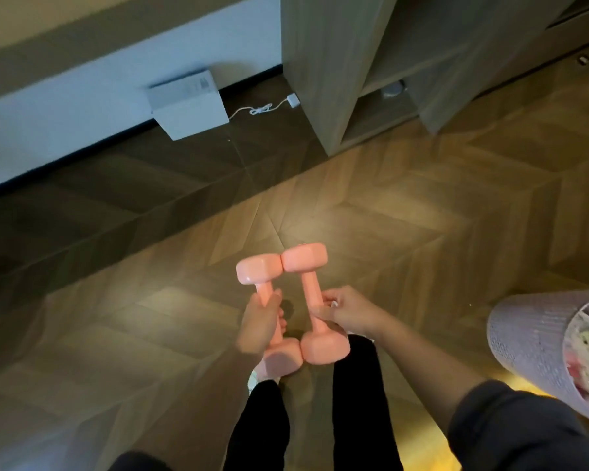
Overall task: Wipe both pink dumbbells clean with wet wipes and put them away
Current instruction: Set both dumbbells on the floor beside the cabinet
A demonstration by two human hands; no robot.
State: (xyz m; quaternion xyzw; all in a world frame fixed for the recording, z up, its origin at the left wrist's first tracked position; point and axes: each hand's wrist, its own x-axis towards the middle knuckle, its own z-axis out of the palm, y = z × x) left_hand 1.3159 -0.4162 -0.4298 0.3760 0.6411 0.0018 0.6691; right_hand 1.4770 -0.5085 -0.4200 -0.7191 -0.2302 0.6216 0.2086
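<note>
- The two pink dumbbells hang in mid-air at lower centre of the frame, side by side and roughly upright. The left dumbbell [257,268] and the right dumbbell [312,294] touch head to head at the top and again at the bottom.
- The left hand [259,322] wraps its fingers round the left dumbbell's handle; blur hides how firm that grip is.
- The right hand [349,311] holds the right dumbbell's handle from the side, fingers curled onto it in what looks more like a pinch than a full wrap.
- A white scrap [334,304] shows at those fingers. It may be a wipe, but it is too small to tell.
- A damp handle under that light hold could slip, and the knocking heads could jar it loose.
- The person's legs [357,385] stand directly beneath, so a dropped weight would likely strike a foot or dent the herringbone floor [405,232].
- A lilac basket [531,341] sits at the right edge.
- Near the top, a grey box [187,103] and a loose white cable [262,109] lie beside the wooden cabinet [320,62]. The cable could trip anyone carrying the weights that way.
</note>
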